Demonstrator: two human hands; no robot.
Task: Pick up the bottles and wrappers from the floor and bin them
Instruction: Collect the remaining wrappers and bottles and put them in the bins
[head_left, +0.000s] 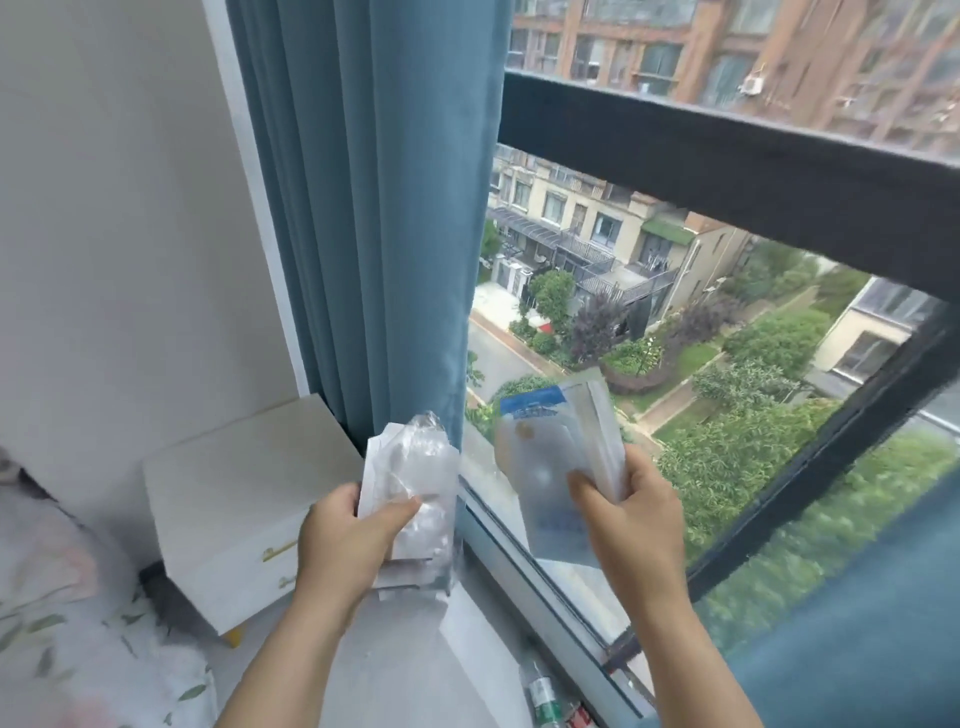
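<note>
Mid-collection: left hand (345, 535) grips clear wrappers (415, 467), right hand (631, 514) pinches a blue pouch (550, 457); the bottle (543, 693) below likely comes next, needing a freed hand.

One wide-angle view from the person's head, looking forward and down, close above the left hand (343, 535) and right hand (631, 525), facing a window (675, 338) with a curtain (374, 208) at its left.

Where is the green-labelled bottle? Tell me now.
In the head view, the green-labelled bottle lies at the bottom edge, right of centre, beside the window frame, below the right hand.
</note>
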